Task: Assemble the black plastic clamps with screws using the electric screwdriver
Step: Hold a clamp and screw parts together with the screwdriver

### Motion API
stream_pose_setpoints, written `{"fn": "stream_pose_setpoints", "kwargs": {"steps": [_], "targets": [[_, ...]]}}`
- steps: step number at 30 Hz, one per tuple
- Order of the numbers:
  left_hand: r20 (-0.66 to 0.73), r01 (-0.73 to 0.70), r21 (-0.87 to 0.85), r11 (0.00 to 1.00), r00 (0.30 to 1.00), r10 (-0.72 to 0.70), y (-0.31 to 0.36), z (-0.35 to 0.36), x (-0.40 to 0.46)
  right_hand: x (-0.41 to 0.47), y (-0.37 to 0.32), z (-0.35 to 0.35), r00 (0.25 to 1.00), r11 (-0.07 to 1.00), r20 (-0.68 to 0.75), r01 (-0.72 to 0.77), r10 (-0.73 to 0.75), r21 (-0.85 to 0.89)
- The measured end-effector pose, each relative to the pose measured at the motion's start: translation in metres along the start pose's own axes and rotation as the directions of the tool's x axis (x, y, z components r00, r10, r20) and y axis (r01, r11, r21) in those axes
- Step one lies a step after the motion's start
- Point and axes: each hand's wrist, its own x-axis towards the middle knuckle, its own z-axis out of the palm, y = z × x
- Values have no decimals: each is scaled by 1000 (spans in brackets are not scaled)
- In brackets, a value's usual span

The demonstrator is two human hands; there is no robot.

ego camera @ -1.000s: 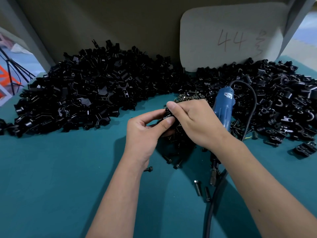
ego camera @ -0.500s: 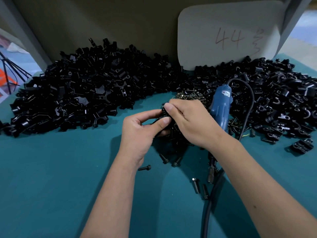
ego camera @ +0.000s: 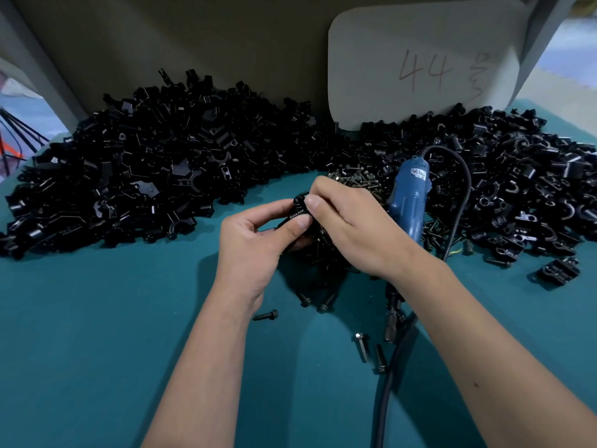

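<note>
Clamp (ego camera: 300,210) pinched btwn left hand (ego camera: 255,244) & right hand (ego camera: 352,227).

Teal tabletop (ego camera: 80,350), drab backboard (ego camera: 193,37), pale card (ego camera: 420,59) marked "44", grey uprights, dim light.

Over the teal desk (ego camera: 97,334), the left hand (ego camera: 255,250) and the right hand (ego camera: 352,231) meet, both pinching one black plastic clamp (ego camera: 298,210) between thumbs and fingertips. Just beside the right wrist stands a blue electric screwdriver (ego camera: 408,202), its black cable (ego camera: 387,383) trailing toward the near edge. Heaps of black clamp parts (ego camera: 155,176) line the back, a mound of screws (ego camera: 353,179) sits behind the hands, and loose screws (ego camera: 361,345) lie scattered nearer. A pale card (ego camera: 420,66) marked "44" leans behind.
</note>
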Motion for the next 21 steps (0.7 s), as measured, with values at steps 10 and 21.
{"fn": "stream_pose_setpoints", "kwargs": {"steps": [10, 21], "targets": [[-7, -46, -12, 999, 999, 45, 3, 0, -1, 2, -5, 16, 989, 1000, -147, 13, -14, -10], [-346, 10, -52, 999, 938, -28, 1, -5, 8, -7, -27, 21, 975, 988, 224, 22, 13, -153]]}}
